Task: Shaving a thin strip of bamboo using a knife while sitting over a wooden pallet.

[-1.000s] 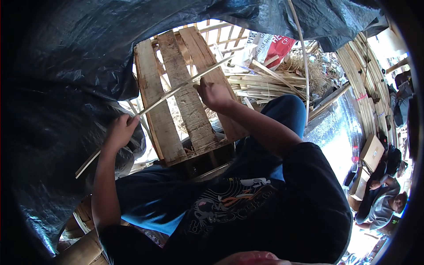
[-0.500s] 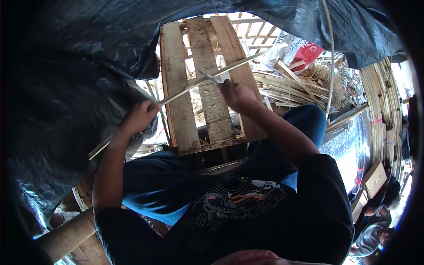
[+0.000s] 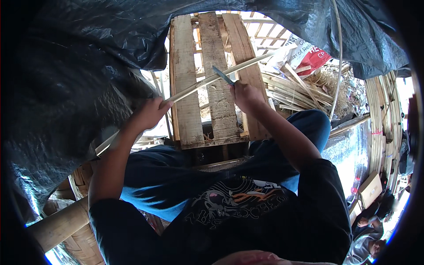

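A long pale strip of wood or bamboo [image 3: 190, 90] lies slantwise over a slatted wooden bench [image 3: 182, 57] in front of me. My left hand [image 3: 150, 113] is closed round the strip at the bench's left edge, and the strip's near end runs on behind my left forearm. In my right hand [image 3: 248, 95], closed round its handle, is a knife [image 3: 223, 75]. The blade points up and left across the strip, over the middle slat. Whether its edge touches the strip, I cannot tell. Most of the handle is hidden in my fist.
Dark plastic sheeting [image 3: 75, 84] hangs at the left and above. Right of the bench lie piled strips [image 3: 291, 90] and a red and white sack [image 3: 304, 55]. A bamboo pole [image 3: 59, 227] is at lower left. Another person [image 3: 369, 238] shows at lower right, below a cardboard box [image 3: 370, 191].
The whole view has shifted slightly, so the bench appears farther right. The knife blade has turned and shows more of its flat side. Both hands keep their grips.
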